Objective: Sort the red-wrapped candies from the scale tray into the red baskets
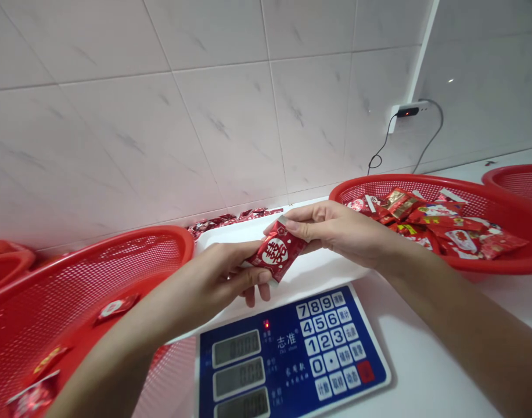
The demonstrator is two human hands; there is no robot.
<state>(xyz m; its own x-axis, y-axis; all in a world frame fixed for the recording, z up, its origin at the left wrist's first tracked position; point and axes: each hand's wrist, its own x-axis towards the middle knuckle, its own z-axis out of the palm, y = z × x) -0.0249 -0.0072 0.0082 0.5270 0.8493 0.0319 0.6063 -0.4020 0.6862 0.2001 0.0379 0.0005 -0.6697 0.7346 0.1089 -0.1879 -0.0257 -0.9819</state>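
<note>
Between both hands is a small red candy packet with a white round emblem, held tilted above the white pan of a digital scale. My left hand pinches its lower left side between thumb and fingers. At the upper right corner, my right hand grips the same packet, thumb on top. Part of the pan is hidden behind the hands. The scale's blue panel has number keys and three displays; the top two appear to read zeros.
At left, a red basket holds a few packets. Many packets fill the red basket at right. More wrappers lie behind the pan along the tiled wall. Another red basket stands far right, below a socket with cables.
</note>
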